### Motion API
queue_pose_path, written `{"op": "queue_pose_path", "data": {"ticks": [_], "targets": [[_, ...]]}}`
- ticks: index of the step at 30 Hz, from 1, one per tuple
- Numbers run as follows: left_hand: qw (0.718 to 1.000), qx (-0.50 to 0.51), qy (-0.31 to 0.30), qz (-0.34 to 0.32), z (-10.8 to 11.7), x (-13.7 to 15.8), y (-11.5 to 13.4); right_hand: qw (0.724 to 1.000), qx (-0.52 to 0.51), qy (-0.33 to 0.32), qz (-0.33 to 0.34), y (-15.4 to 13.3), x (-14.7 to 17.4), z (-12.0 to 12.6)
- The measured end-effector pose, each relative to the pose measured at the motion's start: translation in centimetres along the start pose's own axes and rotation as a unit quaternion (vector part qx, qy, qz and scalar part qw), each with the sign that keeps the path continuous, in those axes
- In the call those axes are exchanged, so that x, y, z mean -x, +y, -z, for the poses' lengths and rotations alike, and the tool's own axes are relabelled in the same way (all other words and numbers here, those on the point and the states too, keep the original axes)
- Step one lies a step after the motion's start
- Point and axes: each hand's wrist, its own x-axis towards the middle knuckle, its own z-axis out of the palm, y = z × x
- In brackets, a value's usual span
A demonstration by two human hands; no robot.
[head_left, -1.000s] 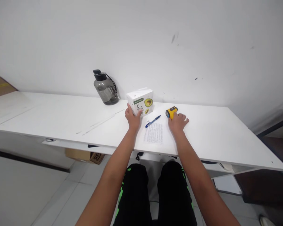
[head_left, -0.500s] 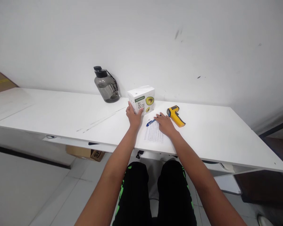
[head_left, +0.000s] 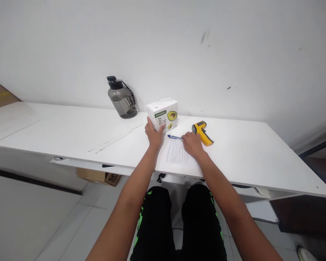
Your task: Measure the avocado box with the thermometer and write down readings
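A white carton (head_left: 171, 125) with avocado pictures stands on the table. My left hand (head_left: 153, 136) grips its lower left corner, thumb on the front face and fingers on the side. My right hand (head_left: 192, 144) rests over the right edge of a handwritten sheet of paper (head_left: 176, 152), its fingers curled on one end of a blue pen (head_left: 174, 137). The pen's other end points left along the top of the writing. A yellow infrared thermometer (head_left: 204, 135) lies just right of my right hand.
A large grey water bottle (head_left: 122, 101) with a black cap stands by the wall, left of the carton. A cardboard box (head_left: 1, 96) sits at the table's far left end. Below the white table (head_left: 247, 152) are a shelf and another cardboard box (head_left: 97, 176).
The pen has turned from a slant to lie nearly level across the top of the writing. My right fingers have curled in more. My left hand and the carton have stayed put.
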Motion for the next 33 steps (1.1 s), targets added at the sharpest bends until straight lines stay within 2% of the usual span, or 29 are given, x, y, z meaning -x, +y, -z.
{"op": "queue_pose_path", "data": {"ticks": [2, 4, 7, 9, 12, 15, 16, 18, 22, 24, 29, 31, 33], "targets": [[1.000, -0.001, 0.000, -0.003, -0.1, -0.1, -0.2, 0.997, -0.048, 0.055, -0.041, 0.4, -0.3, -0.1], [1.000, -0.002, 0.003, -0.006, -0.2, -0.2, -0.6, 0.978, -0.146, 0.124, -0.086, 1.0, -0.6, -0.3], [1.000, -0.003, 0.014, -0.018, -0.6, -0.4, -1.3, 0.913, -0.318, 0.210, -0.146, 1.6, -1.0, -1.0], [0.999, -0.011, 0.033, -0.040, -0.7, -0.5, -1.5, 0.872, -0.397, 0.235, -0.165, 1.8, -1.2, -1.4], [0.986, -0.045, 0.080, -0.137, -0.7, -0.1, -1.1, 0.835, -0.465, 0.238, -0.175, 1.7, -1.5, -1.8], [0.950, -0.069, 0.099, -0.286, -0.5, 1.2, 0.0, 0.803, -0.507, 0.224, -0.219, 1.7, -1.8, -2.0], [0.938, -0.068, 0.082, -0.331, -0.5, 1.7, 0.4, 0.790, -0.519, 0.216, -0.242, 1.7, -1.9, -2.0], [0.916, -0.070, -0.011, -0.394, -0.7, 2.9, 1.2, 0.765, -0.542, 0.201, -0.285, 2.0, -2.2, -2.1], [0.880, -0.142, -0.244, -0.383, -1.3, 4.4, 1.9, 0.739, -0.562, 0.197, -0.314, 2.5, -2.6, -2.3], [0.854, -0.196, -0.314, -0.367, -1.6, 4.4, 2.0, 0.737, -0.571, 0.192, -0.306, 2.7, -2.7, -2.3], [0.822, -0.297, -0.410, -0.260, -2.2, 4.1, 2.2, 0.749, -0.596, 0.158, -0.245, 3.0, -2.7, -2.4], [0.821, -0.318, -0.410, -0.237, -2.4, 4.2, 2.4, 0.760, -0.590, 0.152, -0.227, 3.0, -2.6, -2.4], [0.827, -0.334, -0.393, -0.225, -2.6, 4.3, 2.6, 0.757, -0.595, 0.151, -0.223, 3.0, -2.6, -2.3]]}}
